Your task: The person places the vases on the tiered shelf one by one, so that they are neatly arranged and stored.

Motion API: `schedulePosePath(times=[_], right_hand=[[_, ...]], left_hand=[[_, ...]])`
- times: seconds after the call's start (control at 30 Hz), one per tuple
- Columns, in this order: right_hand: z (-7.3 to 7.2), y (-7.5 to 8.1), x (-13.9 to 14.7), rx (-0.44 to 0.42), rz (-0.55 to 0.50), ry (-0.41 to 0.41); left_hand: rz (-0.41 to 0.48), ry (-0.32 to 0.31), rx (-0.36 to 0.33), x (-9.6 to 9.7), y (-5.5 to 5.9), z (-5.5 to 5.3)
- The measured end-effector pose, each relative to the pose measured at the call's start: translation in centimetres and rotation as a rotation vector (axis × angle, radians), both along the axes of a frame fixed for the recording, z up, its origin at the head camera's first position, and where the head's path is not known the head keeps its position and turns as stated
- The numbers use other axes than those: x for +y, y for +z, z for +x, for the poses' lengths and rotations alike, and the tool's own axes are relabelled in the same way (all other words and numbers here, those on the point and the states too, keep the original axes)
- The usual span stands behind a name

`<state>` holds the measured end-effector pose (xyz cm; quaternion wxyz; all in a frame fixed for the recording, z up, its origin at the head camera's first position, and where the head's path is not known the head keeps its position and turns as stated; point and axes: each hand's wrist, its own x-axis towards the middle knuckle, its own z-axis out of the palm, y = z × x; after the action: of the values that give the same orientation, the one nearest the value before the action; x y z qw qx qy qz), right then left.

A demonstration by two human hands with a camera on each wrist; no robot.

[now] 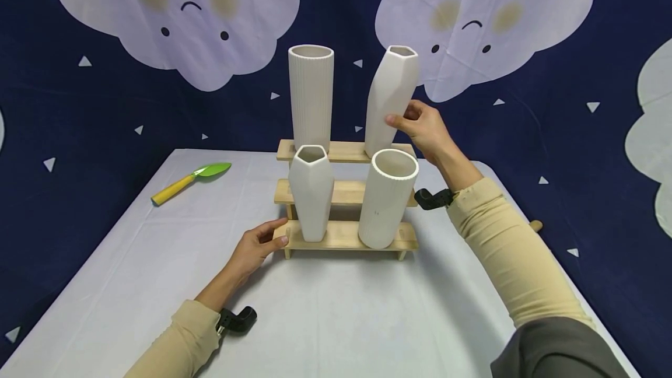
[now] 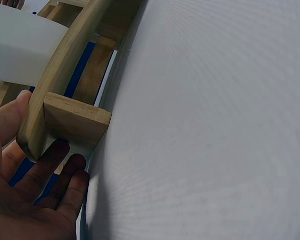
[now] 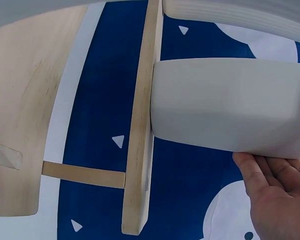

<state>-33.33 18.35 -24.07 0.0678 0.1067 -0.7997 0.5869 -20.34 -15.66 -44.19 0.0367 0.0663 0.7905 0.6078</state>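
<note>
My right hand point(image 1: 426, 128) holds a white faceted vase point(image 1: 387, 98) by its side, thumb in front. The vase stands at the right end of the top shelf of a three-tier wooden stand point(image 1: 343, 234), and its base point(image 3: 164, 100) meets that shelf in the right wrist view. With my left hand point(image 1: 257, 248) I grip the left end of the bottom shelf; in the left wrist view the thumb point(image 2: 21, 105) lies over the board and the other fingers reach underneath. A tall ribbed vase point(image 1: 312, 95) stands top left. Below are another faceted vase point(image 1: 312, 197) and a ribbed cylinder vase point(image 1: 387, 203).
A small trowel point(image 1: 191, 182) with a green blade and yellow handle lies left of the stand on the white-covered table point(image 1: 336, 314). Behind hangs a dark blue cloth point(image 1: 236, 112) with clouds and triangles. A brown knob-like thing point(image 1: 536, 225) shows beyond the right sleeve.
</note>
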Motion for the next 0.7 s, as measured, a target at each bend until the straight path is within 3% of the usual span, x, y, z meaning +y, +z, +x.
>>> schedulePosePath(times=[0.7], right_hand=[[-0.65, 0.15, -0.13, -0.006, 0.040, 0.014]], left_hand=[[-0.001, 0.001, -0.009, -0.05, -0.27, -0.20]])
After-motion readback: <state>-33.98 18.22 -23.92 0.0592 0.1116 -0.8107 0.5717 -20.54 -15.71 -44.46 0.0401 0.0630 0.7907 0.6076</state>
